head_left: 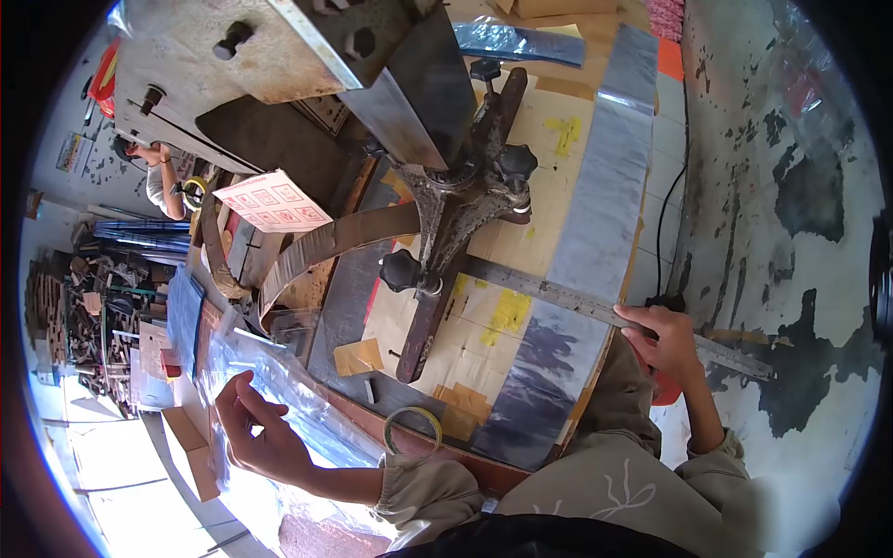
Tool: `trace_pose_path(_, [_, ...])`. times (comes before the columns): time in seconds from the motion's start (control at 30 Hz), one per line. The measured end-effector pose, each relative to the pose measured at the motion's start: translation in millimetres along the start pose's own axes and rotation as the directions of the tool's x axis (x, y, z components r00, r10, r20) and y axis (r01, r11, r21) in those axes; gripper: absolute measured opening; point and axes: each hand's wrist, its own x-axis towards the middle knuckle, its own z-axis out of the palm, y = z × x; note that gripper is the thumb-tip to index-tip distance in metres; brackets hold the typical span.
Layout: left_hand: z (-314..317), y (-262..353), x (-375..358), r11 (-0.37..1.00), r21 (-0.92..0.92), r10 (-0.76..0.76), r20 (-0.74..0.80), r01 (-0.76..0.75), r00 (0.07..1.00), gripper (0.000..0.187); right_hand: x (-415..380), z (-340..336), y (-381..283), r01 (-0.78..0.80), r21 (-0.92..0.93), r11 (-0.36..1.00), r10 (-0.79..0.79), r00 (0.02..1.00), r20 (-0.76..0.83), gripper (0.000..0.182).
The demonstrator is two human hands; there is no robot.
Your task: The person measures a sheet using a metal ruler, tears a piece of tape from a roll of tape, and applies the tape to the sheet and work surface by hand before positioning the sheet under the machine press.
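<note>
My right hand (665, 339) grips a long steel ruler (544, 290), fingers closed around it near the table's edge. The ruler lies across a grey strip (595, 214) and reaches under the machine's dark metal press head (456, 205). Its other end sticks out past my hand toward the wall. Raised at the left, my left hand (260, 437) has its fingers loosely bent and apart, with nothing in them. Behind it lies clear plastic sheeting (279, 381). A roll of tape (412, 431) rests near the table's front edge, to the right of that hand.
Pale boards with yellow tape (507, 312) lie under the press. A printed card (273, 202) hangs by the machine frame (233, 56). Another person's arm (167, 181) shows at the far left. A black cable (665, 223) runs by the peeling wall (772, 232).
</note>
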Motion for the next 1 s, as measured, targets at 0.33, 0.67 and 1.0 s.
trace_pose_path(0.33, [-1,-4,2,0.999,0.046,-0.006,-0.003,0.006,1.0,0.017,-2,0,-8,-0.036,0.019,0.999,0.036,0.999,0.006,0.037])
trace_pose_path(0.67, [-1,3,1,0.997,-0.038,-0.063,0.035,0.064,0.997,0.013,2,-2,-11,-0.054,0.106,0.993,0.05,0.998,0.043,0.039])
trace_pose_path(1.0, [50,3,-10,0.991,-0.103,0.01,0.684,0.083,0.729,0.013,0,-4,-7,-0.107,0.124,0.987,0.091,0.988,0.127,0.038])
